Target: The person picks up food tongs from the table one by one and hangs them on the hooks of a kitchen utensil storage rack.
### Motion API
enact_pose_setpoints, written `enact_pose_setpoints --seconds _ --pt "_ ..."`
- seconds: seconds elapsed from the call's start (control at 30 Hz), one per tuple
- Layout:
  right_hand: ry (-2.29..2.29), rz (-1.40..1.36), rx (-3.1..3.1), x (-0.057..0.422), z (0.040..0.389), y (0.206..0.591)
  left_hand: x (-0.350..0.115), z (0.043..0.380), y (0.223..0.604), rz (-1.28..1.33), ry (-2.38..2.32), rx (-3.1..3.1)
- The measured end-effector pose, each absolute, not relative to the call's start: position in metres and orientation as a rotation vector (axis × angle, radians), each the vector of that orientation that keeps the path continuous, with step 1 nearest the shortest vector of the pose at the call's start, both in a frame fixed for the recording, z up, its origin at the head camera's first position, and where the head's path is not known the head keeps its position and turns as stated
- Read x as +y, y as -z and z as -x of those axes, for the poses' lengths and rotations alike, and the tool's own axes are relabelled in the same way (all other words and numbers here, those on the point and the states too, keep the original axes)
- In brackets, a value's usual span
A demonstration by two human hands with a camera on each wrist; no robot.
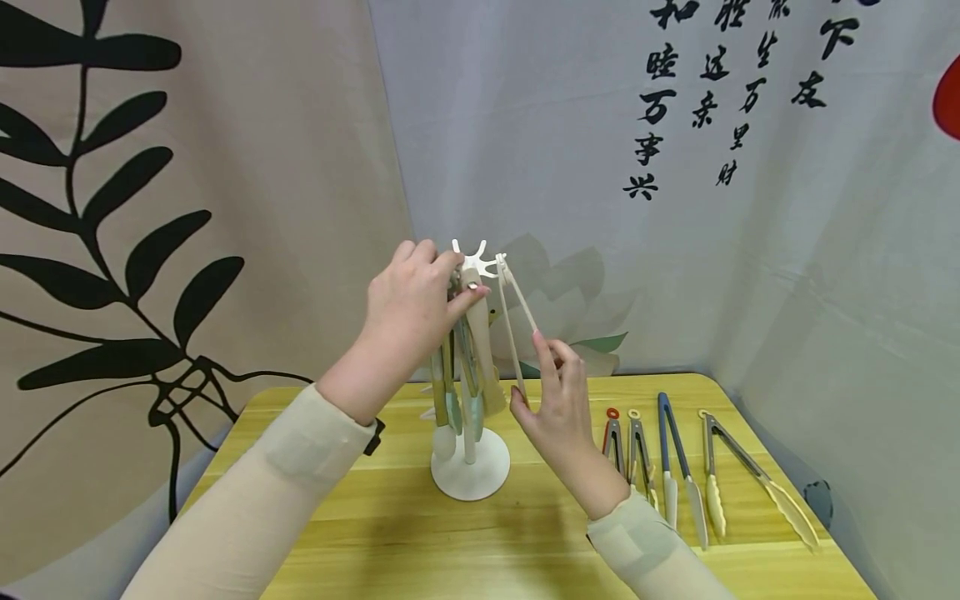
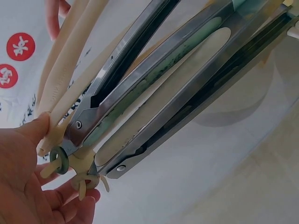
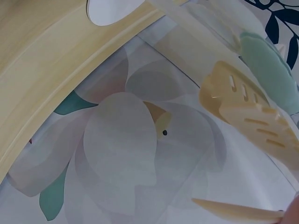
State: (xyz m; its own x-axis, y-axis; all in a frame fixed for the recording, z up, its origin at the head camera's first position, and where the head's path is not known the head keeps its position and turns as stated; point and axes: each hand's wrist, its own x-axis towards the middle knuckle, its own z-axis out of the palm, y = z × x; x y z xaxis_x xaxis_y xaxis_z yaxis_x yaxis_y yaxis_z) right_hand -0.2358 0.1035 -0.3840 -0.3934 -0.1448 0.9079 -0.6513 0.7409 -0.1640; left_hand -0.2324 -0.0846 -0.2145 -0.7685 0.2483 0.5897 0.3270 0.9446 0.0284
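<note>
While the upper end of the cream tongs sits at a prong of the white rack, the lower ends lie between the thumb and forefinger of the right hand. The governing relation is this: the tongs extend up and slightly left from the right grip, with the long axis steep and the two legs spread in a narrow V. The right grip pinches the legs near their lower ends. Whether the upper end is seated on the prong cannot be told.

The left hand is at the opposite side of the rack top, its grip curled round the prongs and the hung utensils. The right hand is nearer the lower ends; the left hand is nearer the upper end.

Clearances: the round base stands on the desk, just in front of the rear edge. The hung utensils limit room on the left of the tongs. Open room lies to the right, above the desk — a row of tongs lies there, beside the right forearm — and the backdrop cloth bounds the rear.
</note>
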Motion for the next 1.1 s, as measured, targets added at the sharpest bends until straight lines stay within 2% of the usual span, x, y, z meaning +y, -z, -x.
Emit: enact_pose_setpoints --seconds 1.1 --pt "-0.501 -0.558 -1.884 0.0952 0.2430 0.3867 -0.0842 0.2326 0.2147 0.404 0.175 -2.481"
